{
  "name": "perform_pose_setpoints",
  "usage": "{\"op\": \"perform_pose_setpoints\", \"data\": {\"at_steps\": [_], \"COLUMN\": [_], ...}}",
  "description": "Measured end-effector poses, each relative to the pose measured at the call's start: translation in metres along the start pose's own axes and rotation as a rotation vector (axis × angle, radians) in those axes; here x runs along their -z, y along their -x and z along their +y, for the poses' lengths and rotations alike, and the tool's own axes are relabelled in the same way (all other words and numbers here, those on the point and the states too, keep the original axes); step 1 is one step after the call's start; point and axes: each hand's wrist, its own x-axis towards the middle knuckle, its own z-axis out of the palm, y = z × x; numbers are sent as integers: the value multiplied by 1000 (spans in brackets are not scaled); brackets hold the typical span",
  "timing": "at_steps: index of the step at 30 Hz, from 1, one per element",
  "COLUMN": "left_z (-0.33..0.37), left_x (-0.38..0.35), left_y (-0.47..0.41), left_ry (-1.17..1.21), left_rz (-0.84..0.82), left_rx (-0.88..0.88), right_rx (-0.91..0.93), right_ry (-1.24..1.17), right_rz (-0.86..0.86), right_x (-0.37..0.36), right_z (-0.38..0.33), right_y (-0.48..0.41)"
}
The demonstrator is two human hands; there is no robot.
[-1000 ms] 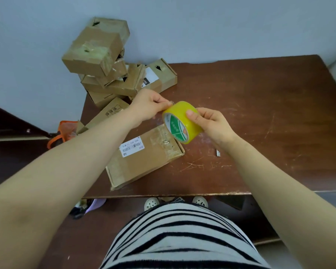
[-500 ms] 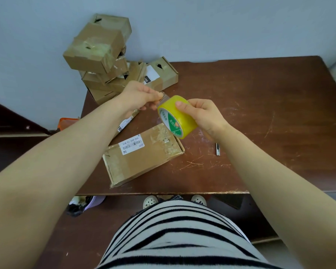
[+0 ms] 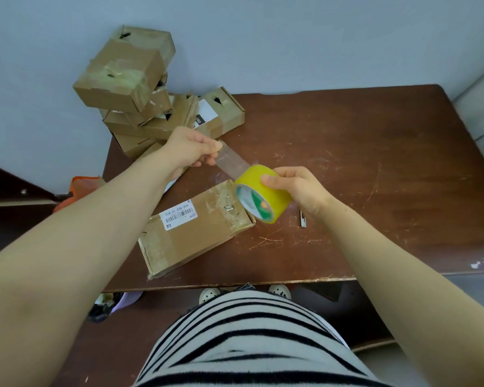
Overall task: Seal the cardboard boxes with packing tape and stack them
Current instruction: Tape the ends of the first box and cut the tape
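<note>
Tape roll [image 3: 263,196]: we see a glossy yellow ring with a green-and-white printed core, held in the air over the right end of the near box.
Right hand [image 3: 299,188]: it grips the roll, thumb on the outer face and fingers curled round behind.
Left hand [image 3: 190,148]: it pinches the free end of the strip between thumb and fingers.
Tape strip [image 3: 232,160]: clear, shiny film stretched between the left hand and the roll.
Near box [image 3: 196,233]: flat, oblong brown cardboard with a white barcode label [image 3: 179,215] and wrinkled old tape. It lies on the table by the front edge, and neither hand touches it.
Box stack [image 3: 123,76]: taped cardboard boxes piled at the far left corner, with a tilted cube-like box on top.
Table [image 3: 375,163]: dark brown wood, heavily scratched. A small metal piece [image 3: 303,219] lies just beside the right wrist.
Room: plain pale grey wall [image 3: 291,37] behind the table.
Change: half a second earlier, the left-hand pinch sat close against the roll. We now see the hands farther apart and a longer strip drawn out.
</note>
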Motion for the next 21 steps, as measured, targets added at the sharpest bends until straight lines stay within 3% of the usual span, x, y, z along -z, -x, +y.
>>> {"op": "perform_pose_setpoints", "data": {"at_steps": [3, 8, 12, 17, 21], "left_z": [5, 5, -7, -20, -51], "left_x": [-6, -31, -63, -100, -135], "left_y": [-3, -4, 2, 30, 66], "left_ry": [20, 37, 55, 105, 171], "left_rz": [20, -13, -19, -17, -158], "left_rx": [8, 46, 83, 114, 290], "right_rx": [-27, -34, -206, -314, -434], "right_ry": [174, 123, 519, 420, 993], "right_rz": [86, 84, 168, 194, 149], "right_x": [18, 52, 83, 123, 135], "right_z": [10, 27, 50, 68, 77], "right_y": [5, 23, 36, 66, 63]}}
